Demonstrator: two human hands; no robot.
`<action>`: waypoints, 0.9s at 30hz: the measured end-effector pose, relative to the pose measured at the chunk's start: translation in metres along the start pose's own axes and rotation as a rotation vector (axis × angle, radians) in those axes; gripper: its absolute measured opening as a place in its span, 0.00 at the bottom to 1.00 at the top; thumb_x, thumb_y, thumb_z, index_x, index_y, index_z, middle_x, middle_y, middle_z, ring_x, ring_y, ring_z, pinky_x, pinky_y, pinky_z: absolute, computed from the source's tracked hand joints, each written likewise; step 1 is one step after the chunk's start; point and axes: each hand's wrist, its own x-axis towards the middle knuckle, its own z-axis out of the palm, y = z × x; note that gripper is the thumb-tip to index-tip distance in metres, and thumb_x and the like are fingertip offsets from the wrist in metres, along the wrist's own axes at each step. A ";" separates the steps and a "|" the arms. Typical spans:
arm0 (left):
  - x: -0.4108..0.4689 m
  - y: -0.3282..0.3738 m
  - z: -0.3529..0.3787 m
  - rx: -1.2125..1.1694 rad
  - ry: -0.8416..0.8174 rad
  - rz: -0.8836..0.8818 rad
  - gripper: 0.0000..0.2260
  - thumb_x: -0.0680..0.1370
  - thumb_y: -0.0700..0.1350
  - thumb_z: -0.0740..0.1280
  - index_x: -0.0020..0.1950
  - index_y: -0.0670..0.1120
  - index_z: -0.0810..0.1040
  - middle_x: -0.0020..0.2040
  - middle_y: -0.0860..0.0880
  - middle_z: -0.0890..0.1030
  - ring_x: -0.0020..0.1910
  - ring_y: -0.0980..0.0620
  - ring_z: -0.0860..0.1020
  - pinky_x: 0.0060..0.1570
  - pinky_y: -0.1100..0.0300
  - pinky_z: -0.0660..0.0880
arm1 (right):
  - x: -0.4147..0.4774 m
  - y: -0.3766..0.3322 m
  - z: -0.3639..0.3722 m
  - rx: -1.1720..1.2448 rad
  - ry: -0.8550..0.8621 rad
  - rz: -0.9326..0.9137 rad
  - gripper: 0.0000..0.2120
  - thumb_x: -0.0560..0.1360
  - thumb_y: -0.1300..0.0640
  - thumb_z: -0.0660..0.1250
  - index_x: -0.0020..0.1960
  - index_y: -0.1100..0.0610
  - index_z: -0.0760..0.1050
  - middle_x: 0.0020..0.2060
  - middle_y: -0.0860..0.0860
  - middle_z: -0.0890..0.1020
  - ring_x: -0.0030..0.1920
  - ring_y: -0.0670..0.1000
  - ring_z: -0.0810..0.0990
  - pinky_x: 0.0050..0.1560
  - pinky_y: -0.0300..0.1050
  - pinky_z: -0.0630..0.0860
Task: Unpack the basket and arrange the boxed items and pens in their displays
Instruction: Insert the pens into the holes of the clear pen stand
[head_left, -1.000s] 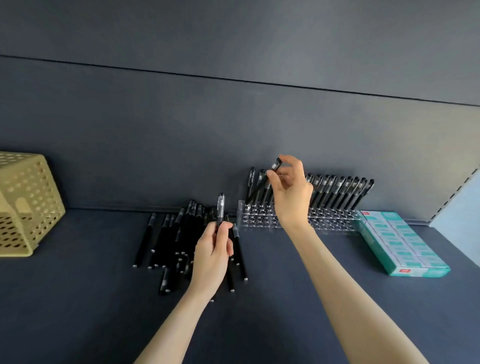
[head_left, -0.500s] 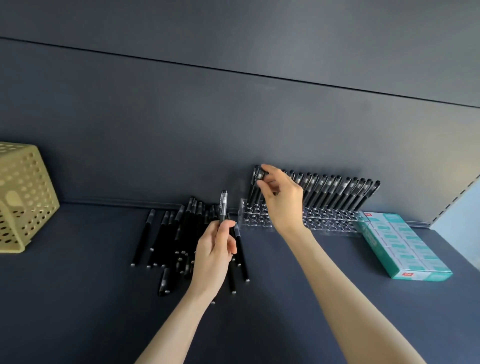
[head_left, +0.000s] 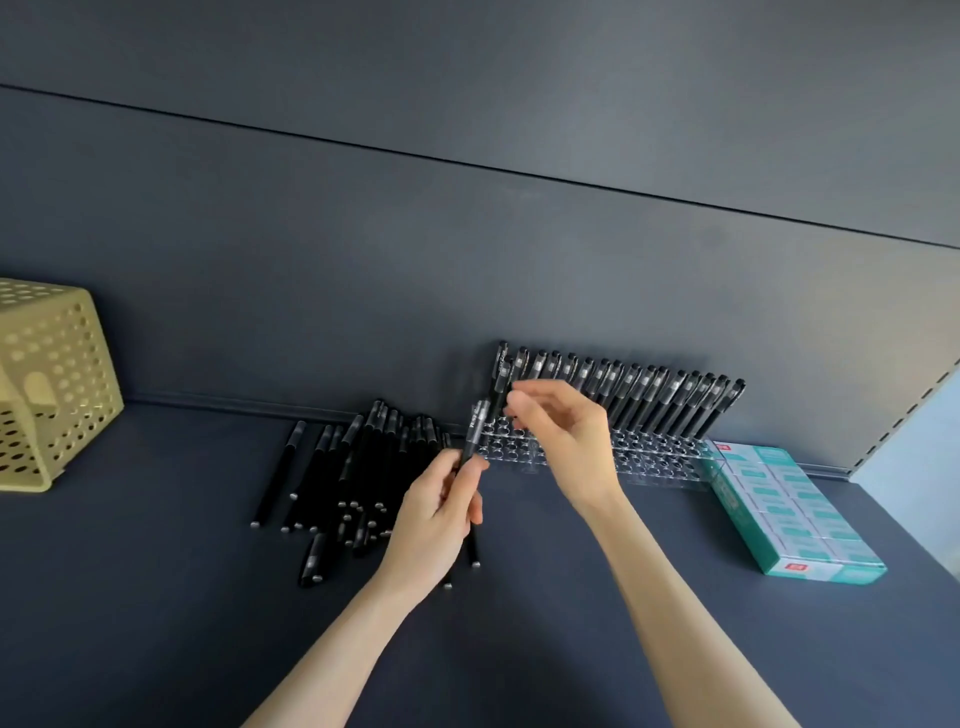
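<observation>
Pen (head_left: 475, 434) in left hand (head_left: 436, 519) — near rack (head_left: 649, 460) end.

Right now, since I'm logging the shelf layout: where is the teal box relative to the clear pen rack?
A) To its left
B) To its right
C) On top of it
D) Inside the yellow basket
B: the teal box lies flat just past the right end of the clear pen rack.
</observation>
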 end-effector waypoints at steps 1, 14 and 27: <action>0.001 0.001 0.004 0.008 -0.032 0.003 0.13 0.81 0.47 0.61 0.49 0.36 0.73 0.29 0.48 0.71 0.23 0.58 0.64 0.25 0.71 0.61 | -0.004 -0.001 -0.002 0.052 -0.063 0.026 0.05 0.72 0.55 0.72 0.47 0.47 0.79 0.38 0.48 0.85 0.41 0.47 0.82 0.43 0.36 0.77; 0.017 -0.002 0.012 0.133 -0.008 0.030 0.04 0.73 0.39 0.72 0.44 0.47 0.79 0.37 0.52 0.83 0.37 0.57 0.82 0.38 0.67 0.75 | -0.002 0.002 -0.017 0.034 0.052 0.028 0.16 0.72 0.62 0.71 0.58 0.53 0.75 0.34 0.46 0.81 0.36 0.50 0.81 0.46 0.46 0.80; 0.081 -0.017 -0.005 0.592 0.043 0.071 0.24 0.71 0.48 0.75 0.64 0.42 0.76 0.59 0.45 0.79 0.58 0.49 0.78 0.57 0.54 0.75 | 0.042 0.005 -0.011 -0.139 0.326 -0.220 0.16 0.73 0.62 0.70 0.54 0.46 0.71 0.39 0.41 0.80 0.38 0.38 0.79 0.43 0.30 0.74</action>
